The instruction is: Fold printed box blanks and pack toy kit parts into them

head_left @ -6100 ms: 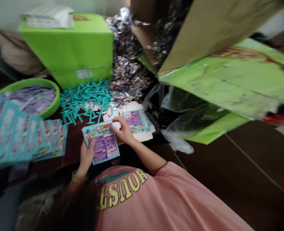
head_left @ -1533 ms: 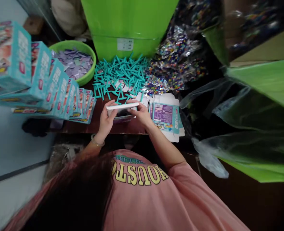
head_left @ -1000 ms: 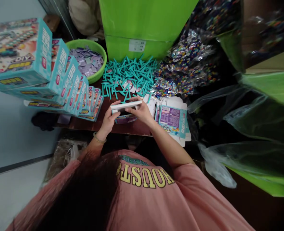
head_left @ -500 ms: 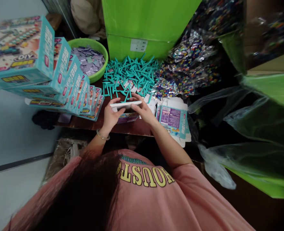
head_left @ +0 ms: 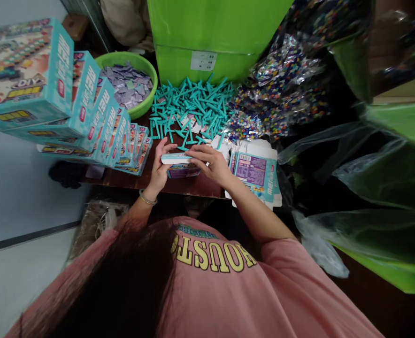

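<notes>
Between my hands a small teal, white and purple box (head_left: 183, 172) stands on the brown table, its top edge towards me. My left hand (head_left: 160, 165) wraps round its left side, with a bangle on the wrist. On the right, my right hand (head_left: 212, 164) has its thumb and fingers pressed on the box's top flap (head_left: 175, 158). Just beyond the hands lies a pile of teal plastic T-shaped pieces (head_left: 196, 105). Flat unfolded boxes (head_left: 253, 171) are stacked to the right of my right hand.
Stacked finished-looking boxes (head_left: 61, 84) rise at the left. Behind them is a green basket (head_left: 150, 98) of small lilac packets. A large green carton (head_left: 211, 28) stands at the back. Bags of coloured beads (head_left: 274, 94) and clear plastic bags (head_left: 369, 164) fill the right.
The box's top flap was raised with a dark opening under it; now it lies down over the opening. My right hand has moved onto the flap, its fingers closer together.
</notes>
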`<act>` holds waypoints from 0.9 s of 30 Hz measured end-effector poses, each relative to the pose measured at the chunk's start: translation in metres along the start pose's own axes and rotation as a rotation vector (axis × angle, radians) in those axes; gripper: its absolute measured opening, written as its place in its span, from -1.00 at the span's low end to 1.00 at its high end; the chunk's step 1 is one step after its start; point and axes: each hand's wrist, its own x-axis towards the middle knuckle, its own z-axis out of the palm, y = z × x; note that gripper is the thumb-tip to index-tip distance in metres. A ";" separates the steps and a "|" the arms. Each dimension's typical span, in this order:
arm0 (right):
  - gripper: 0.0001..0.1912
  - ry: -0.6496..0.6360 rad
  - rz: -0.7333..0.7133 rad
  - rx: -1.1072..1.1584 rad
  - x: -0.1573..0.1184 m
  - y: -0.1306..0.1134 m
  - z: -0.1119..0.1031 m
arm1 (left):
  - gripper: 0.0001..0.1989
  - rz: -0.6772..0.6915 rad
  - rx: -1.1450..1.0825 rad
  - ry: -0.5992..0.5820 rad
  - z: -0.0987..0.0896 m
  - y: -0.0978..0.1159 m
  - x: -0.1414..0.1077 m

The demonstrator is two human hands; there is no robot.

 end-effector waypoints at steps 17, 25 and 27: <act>-0.76 -0.049 -0.153 -0.244 0.007 0.006 -0.003 | -0.65 0.205 0.480 0.033 -0.023 0.020 -0.023; -0.64 -0.120 -0.169 -0.297 0.006 0.007 0.003 | -0.58 0.297 0.478 0.060 -0.028 0.003 -0.025; -0.64 -0.104 -0.141 -0.300 0.005 0.007 0.004 | -0.58 0.284 0.468 0.076 -0.028 0.000 -0.025</act>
